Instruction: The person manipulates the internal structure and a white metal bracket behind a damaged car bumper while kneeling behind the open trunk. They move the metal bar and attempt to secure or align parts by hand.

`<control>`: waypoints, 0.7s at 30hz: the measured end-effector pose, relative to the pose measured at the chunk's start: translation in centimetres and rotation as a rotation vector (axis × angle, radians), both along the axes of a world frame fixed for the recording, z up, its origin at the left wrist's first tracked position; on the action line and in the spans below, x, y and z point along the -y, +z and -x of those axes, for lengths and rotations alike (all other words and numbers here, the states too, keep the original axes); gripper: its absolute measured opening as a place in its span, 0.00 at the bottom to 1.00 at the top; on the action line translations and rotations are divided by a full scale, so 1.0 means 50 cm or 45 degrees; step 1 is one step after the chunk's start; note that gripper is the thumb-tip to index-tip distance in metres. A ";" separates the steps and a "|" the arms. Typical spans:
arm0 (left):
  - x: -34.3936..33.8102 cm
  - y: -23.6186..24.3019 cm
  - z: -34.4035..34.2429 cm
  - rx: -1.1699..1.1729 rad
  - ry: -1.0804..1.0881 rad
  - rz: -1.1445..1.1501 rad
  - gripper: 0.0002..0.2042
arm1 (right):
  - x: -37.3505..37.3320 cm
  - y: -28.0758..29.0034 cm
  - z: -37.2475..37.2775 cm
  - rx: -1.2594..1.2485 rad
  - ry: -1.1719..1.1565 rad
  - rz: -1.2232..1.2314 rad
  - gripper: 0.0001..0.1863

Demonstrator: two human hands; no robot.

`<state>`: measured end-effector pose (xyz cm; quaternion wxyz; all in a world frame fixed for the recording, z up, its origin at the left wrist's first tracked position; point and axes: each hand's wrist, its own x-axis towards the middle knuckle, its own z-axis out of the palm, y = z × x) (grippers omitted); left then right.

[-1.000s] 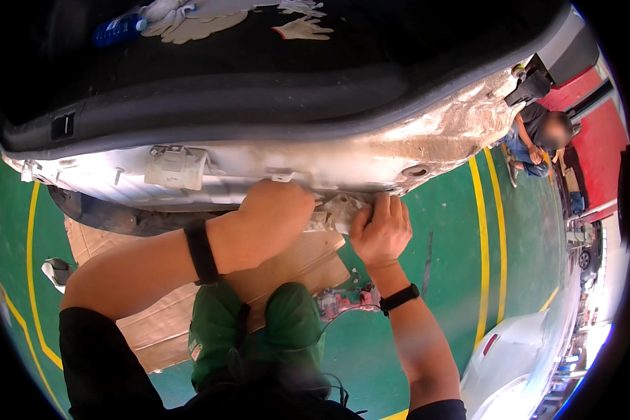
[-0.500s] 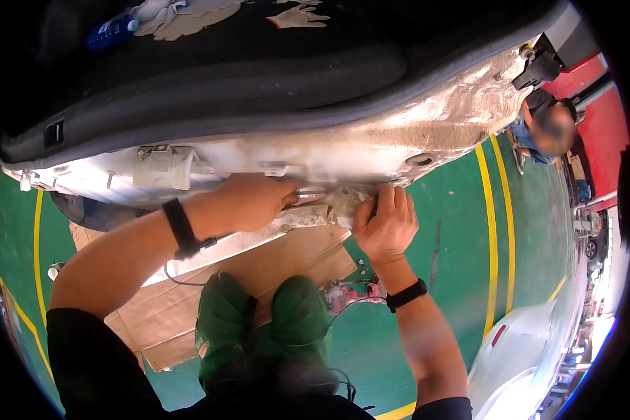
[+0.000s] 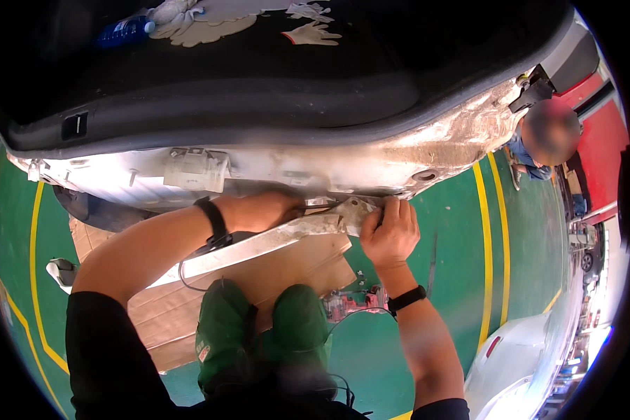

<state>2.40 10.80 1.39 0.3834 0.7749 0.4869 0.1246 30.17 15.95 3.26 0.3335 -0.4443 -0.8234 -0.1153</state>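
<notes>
A long, dirty white metal beam (image 3: 259, 246), like a bumper beam, runs slantwise along the underside of a car's white rear body panel (image 3: 287, 166). My right hand (image 3: 390, 234) is closed around the beam's right end, fingers curled over its far side. Into the gap between beam and panel reaches my left hand (image 3: 262, 211); its fingertips are hidden there. A thin dark strip (image 3: 316, 206) shows in that gap just right of the left hand. Whether the left fingers grip it I cannot tell.
Black trunk trim (image 3: 259, 98) spans the top, with white gloves (image 3: 311, 33) and a blue bottle (image 3: 126, 31) on it. Cardboard (image 3: 182, 322) covers green floor beneath me. Red tools (image 3: 357, 302) lie right of my knees. Another person (image 3: 532, 154) crouches at the right.
My left hand has moved slightly down, deeper into the gap, its fingers now less visible. The right hand stays on the beam's end. The view has shifted slightly.
</notes>
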 end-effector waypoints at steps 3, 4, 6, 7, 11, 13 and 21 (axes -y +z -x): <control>0.032 0.010 0.013 0.060 0.155 -0.111 0.14 | -0.001 -0.002 0.003 0.015 -0.003 -0.013 0.04; 0.039 0.015 0.018 -0.009 0.184 -0.130 0.14 | -0.002 -0.002 -0.001 0.021 0.008 -0.037 0.05; 0.049 0.054 0.008 -0.116 0.222 -0.170 0.13 | -0.003 -0.002 0.006 0.013 0.029 -0.058 0.05; 0.050 0.069 0.000 -0.166 0.236 -0.190 0.13 | -0.002 -0.003 0.007 0.011 0.030 -0.054 0.05; 0.052 0.085 -0.022 -0.201 0.289 -0.331 0.11 | -0.001 -0.002 0.007 0.013 0.029 -0.063 0.05; 0.051 0.093 -0.029 -0.218 0.309 -0.346 0.10 | -0.002 -0.002 0.005 0.017 0.030 -0.053 0.05; 0.042 0.122 -0.071 -0.330 0.287 -0.322 0.09 | 0.006 0.004 0.004 0.001 0.004 0.023 0.04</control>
